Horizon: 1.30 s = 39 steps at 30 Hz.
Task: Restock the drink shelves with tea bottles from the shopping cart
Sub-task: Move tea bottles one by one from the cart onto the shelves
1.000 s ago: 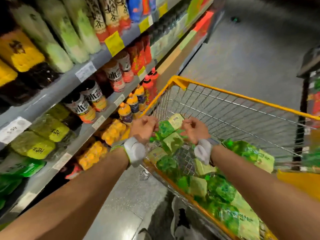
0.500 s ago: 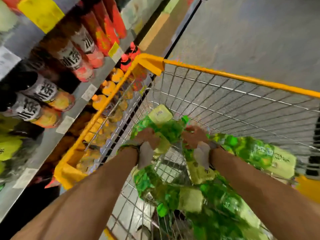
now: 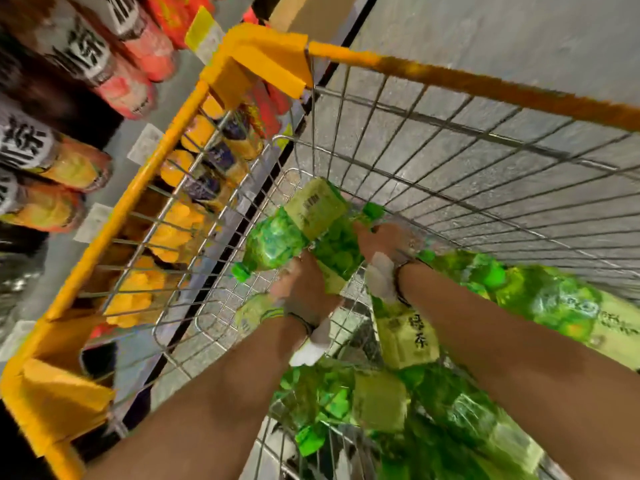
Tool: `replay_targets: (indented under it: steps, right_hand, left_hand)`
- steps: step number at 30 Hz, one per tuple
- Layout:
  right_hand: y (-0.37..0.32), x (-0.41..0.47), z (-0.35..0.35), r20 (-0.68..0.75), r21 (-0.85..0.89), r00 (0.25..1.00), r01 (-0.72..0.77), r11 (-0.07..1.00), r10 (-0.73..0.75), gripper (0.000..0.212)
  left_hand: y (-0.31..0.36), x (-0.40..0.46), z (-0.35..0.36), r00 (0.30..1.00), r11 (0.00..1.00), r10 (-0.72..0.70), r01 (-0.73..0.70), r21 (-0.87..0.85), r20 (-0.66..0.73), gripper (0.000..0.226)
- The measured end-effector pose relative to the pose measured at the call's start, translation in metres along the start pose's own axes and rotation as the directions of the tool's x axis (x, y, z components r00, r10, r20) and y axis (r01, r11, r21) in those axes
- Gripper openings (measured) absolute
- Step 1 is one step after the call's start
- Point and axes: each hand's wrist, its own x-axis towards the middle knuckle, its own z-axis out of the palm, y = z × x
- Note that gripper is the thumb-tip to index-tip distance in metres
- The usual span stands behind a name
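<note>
Down near the shopping cart's (image 3: 450,84) far left corner, the left hand (image 3: 304,289) and right hand (image 3: 384,240) each curl round green tea bottles (image 3: 298,230) lying on their sides. Best lift them straight up, clearing the wire wall, before turning toward the drink shelves (image 3: 114,133).

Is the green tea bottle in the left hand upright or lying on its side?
On its side: the green tea bottle lies tilted, cap toward the shelf, inside the cart.
</note>
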Motion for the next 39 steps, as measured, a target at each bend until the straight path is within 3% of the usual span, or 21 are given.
replay_targets:
  steps: [5, 8, 13, 16, 18, 20, 22, 26, 29, 34, 37, 39]
  right_hand:
    - [-0.004, -0.015, -0.013, 0.083, -0.004, 0.996, 0.03, 1.0, -0.03, 0.051]
    - [0.0, -0.024, -0.019, 0.091, 0.104, 0.995, 0.034, 0.994, -0.044, 0.058]
    - [-0.007, -0.05, -0.038, 0.119, 0.256, 0.993, -0.049, 0.965, 0.018, 0.049]
    - [-0.019, -0.076, -0.053, 0.111, 0.294, 0.991, -0.109, 0.95, 0.079, 0.063]
    - [-0.023, -0.089, -0.062, 0.055, 0.316, 0.993, -0.115, 0.942, 0.103, 0.061]
    - [-0.027, -0.11, -0.072, -0.017, 0.354, 0.998, -0.054, 0.934, 0.065, 0.056]
    - [-0.032, -0.128, -0.078, 0.003, 0.378, 1.0, 0.003, 0.926, -0.004, 0.055]
    - [-0.045, -0.183, -0.089, -0.122, 0.56, 0.993, 0.072, 0.825, -0.004, 0.06]
    - [-0.058, -0.231, -0.098, -0.247, 0.589, 0.968, 0.187, 0.786, -0.045, 0.048]
    - [-0.082, -0.307, -0.114, -0.363, 0.485, 0.902, 0.399, 0.778, -0.235, 0.055]
    - [-0.1, -0.355, -0.112, -0.378, 0.468, 0.875, 0.463, 0.753, -0.303, 0.062]
    - [-0.114, -0.381, -0.101, -0.379, 0.482, 0.855, 0.508, 0.714, -0.353, 0.06]
  left_hand:
    - [0.001, 0.003, -0.011, 1.0, 1.0, -0.004, 0.004, 0.015, 0.022, 0.087]
    - [-0.004, 0.002, -0.015, 0.997, 0.998, -0.011, 0.016, -0.057, 0.08, 0.086]
    - [-0.01, -0.015, -0.027, 0.993, 0.995, 0.026, -0.015, -0.094, 0.114, 0.086]
    - [-0.017, -0.043, -0.052, 0.983, 0.989, 0.11, -0.094, -0.113, 0.145, 0.092]
    - [-0.019, -0.056, -0.066, 0.975, 0.983, 0.144, -0.12, -0.142, 0.17, 0.099]
    - [-0.02, -0.079, -0.084, 0.973, 0.98, 0.164, -0.141, -0.139, 0.164, 0.107]
    - [-0.018, -0.093, -0.099, 0.973, 0.983, 0.152, -0.13, -0.131, 0.174, 0.113]
    - [-0.032, -0.13, -0.125, 0.976, 0.972, 0.215, -0.212, -0.097, 0.023, 0.072]
    - [-0.048, -0.165, -0.142, 0.966, 0.967, 0.239, -0.246, -0.06, -0.102, 0.08]
    - [-0.074, -0.23, -0.17, 0.929, 0.945, 0.251, -0.296, -0.141, -0.272, 0.107]
    - [-0.098, -0.265, -0.185, 0.921, 0.957, 0.155, -0.23, -0.178, -0.357, 0.087]
    - [-0.123, -0.282, -0.191, 0.905, 0.958, 0.11, -0.207, -0.198, -0.412, 0.087]
